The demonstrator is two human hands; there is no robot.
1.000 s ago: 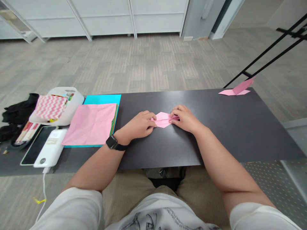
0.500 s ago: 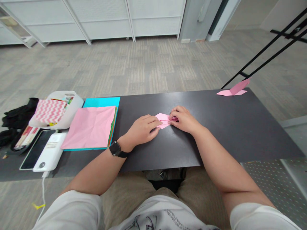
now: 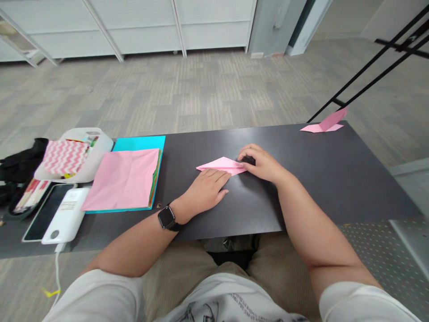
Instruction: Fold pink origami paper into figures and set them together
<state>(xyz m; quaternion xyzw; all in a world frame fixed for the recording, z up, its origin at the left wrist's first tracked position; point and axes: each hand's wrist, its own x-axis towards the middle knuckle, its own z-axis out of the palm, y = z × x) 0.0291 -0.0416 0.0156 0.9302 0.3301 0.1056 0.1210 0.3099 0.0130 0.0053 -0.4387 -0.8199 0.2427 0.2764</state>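
Note:
A long, narrow piece of folded pink paper (image 3: 224, 163) lies on the dark table in front of me, pointed at both ends and with a crease along its length. My left hand (image 3: 208, 188) is laid flat over its near edge, fingers stretched out and covering part of it. At the paper's right tip is my right hand (image 3: 259, 163), its thumb touching the tip. The fingers of that hand are curved, with a gap between them and the thumb.
A folded pink paper piece (image 3: 324, 127) with a raised flap stands at the table's far right. To the left lie a stack of coloured paper (image 3: 124, 181), a white basket (image 3: 102, 154), a white power bank (image 3: 67, 217) with a cable, and a dark-screened phone (image 3: 47, 214).
Both hands have loosened their hold on the paper. It now shows longer, with its left tip visible. My left hand has moved slightly nearer to me and flattened on it.

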